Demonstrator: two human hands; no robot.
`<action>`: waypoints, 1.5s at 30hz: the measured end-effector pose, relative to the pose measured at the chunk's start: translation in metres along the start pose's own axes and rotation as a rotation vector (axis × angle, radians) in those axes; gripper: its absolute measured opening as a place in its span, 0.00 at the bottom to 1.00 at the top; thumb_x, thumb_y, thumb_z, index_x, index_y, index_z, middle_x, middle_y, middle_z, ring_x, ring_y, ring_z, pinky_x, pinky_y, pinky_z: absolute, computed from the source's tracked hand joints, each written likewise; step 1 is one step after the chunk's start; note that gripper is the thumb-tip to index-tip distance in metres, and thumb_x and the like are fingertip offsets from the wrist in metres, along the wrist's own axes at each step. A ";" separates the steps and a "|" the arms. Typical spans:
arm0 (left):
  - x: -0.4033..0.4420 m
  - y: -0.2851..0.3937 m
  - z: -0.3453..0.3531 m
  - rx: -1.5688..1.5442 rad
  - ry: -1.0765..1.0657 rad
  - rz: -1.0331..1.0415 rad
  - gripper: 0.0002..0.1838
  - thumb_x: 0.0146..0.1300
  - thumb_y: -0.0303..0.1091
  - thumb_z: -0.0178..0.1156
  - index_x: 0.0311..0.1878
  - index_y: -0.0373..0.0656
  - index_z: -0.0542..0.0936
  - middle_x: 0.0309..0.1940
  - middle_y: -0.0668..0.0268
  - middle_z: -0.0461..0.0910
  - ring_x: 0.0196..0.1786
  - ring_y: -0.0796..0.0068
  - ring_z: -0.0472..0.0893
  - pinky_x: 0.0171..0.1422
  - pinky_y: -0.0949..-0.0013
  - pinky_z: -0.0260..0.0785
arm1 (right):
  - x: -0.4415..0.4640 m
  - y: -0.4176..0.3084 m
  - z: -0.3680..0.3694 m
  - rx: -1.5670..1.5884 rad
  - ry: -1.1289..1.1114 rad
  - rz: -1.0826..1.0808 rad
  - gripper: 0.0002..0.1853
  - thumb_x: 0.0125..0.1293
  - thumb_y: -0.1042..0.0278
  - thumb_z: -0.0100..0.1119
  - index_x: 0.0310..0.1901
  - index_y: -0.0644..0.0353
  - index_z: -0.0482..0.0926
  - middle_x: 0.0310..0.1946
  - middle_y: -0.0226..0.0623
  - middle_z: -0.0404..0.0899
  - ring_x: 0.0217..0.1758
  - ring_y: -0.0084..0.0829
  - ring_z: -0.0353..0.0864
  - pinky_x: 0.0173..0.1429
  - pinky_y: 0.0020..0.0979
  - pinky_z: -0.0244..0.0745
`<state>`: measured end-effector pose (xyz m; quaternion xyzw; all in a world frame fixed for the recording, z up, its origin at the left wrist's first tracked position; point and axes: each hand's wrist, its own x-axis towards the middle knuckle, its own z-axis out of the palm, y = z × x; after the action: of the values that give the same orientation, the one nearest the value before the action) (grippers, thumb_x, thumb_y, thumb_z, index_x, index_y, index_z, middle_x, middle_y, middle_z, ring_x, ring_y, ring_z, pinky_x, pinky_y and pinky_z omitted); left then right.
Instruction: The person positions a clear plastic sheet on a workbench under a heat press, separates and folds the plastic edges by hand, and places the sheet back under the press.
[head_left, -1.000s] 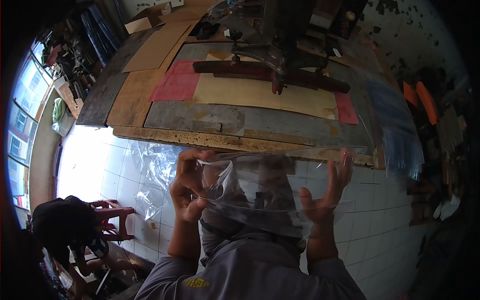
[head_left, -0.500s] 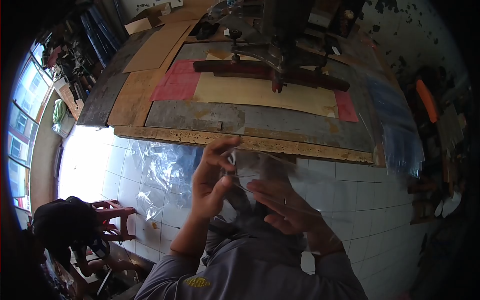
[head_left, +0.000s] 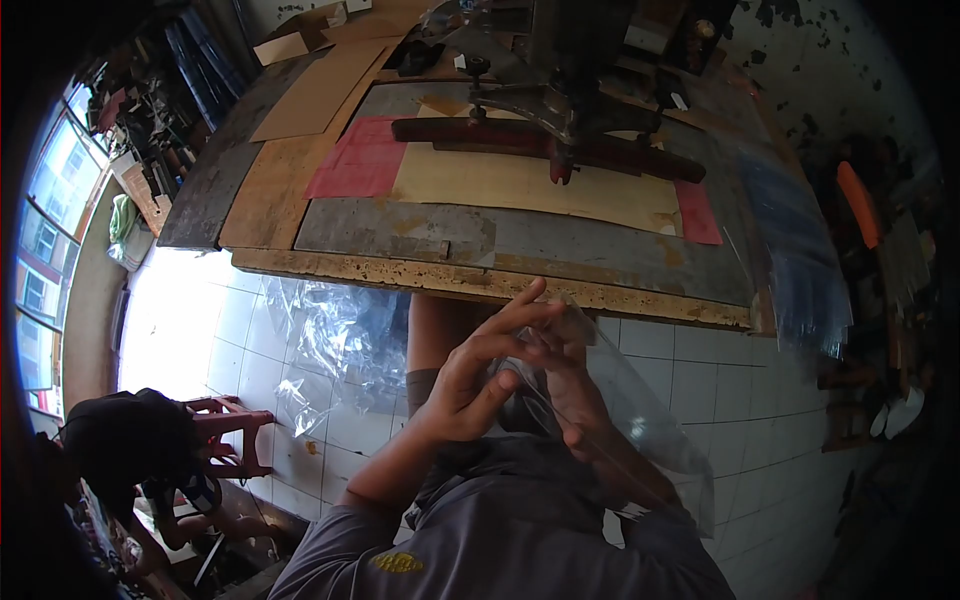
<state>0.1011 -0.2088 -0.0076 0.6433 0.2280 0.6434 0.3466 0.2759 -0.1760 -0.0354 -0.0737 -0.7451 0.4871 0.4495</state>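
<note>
A clear plastic sheet [head_left: 648, 425] hangs between my hands over my lap, trailing down across my right forearm. My left hand [head_left: 478, 375] is at the sheet's left edge, its thumb and fingers closing on the plastic while the index finger points up. Close against it, my right hand [head_left: 572, 395] holds the sheet, the film passing over its palm. Its fingertips are partly hidden behind my left fingers. Both hands are just in front of the worktable's wooden front edge [head_left: 500, 288].
On the worktable lie a yellowish sheet [head_left: 530, 185] and red pieces [head_left: 350, 160] beneath a dark metal press bar [head_left: 630, 158]. Loose clear plastic [head_left: 345, 335] lies on the tiled floor at left, near a red stool [head_left: 235, 435]. Bluish plastic sheets [head_left: 800, 270] hang at right.
My hands have come together, the left moving right and the right turning more upright. The plastic sheet has swung down along my right forearm.
</note>
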 end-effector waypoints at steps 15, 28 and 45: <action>-0.001 -0.003 0.003 0.098 -0.106 0.073 0.34 0.81 0.49 0.50 0.83 0.48 0.56 0.83 0.37 0.40 0.85 0.35 0.42 0.83 0.43 0.44 | 0.018 -0.024 -0.018 -0.377 -0.085 -0.008 0.46 0.77 0.26 0.19 0.73 0.53 0.73 0.77 0.55 0.58 0.76 0.52 0.63 0.75 0.55 0.57; 0.004 -0.001 0.005 0.045 -0.146 -0.054 0.35 0.80 0.57 0.47 0.83 0.51 0.56 0.82 0.38 0.49 0.84 0.37 0.49 0.83 0.43 0.45 | 0.005 -0.010 -0.021 -0.145 -0.154 -0.044 0.43 0.79 0.28 0.27 0.69 0.57 0.78 0.71 0.44 0.66 0.75 0.43 0.64 0.79 0.48 0.54; 0.022 0.014 -0.012 0.286 0.020 0.152 0.10 0.66 0.32 0.68 0.43 0.39 0.78 0.57 0.49 0.83 0.62 0.48 0.83 0.64 0.52 0.76 | 0.003 0.004 0.001 0.479 -0.091 -0.053 0.46 0.74 0.22 0.32 0.70 0.56 0.76 0.78 0.48 0.59 0.84 0.53 0.52 0.83 0.59 0.41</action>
<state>0.0884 -0.2000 0.0169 0.6949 0.2715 0.6352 0.1997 0.2722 -0.1728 -0.0371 0.0765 -0.6296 0.6406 0.4330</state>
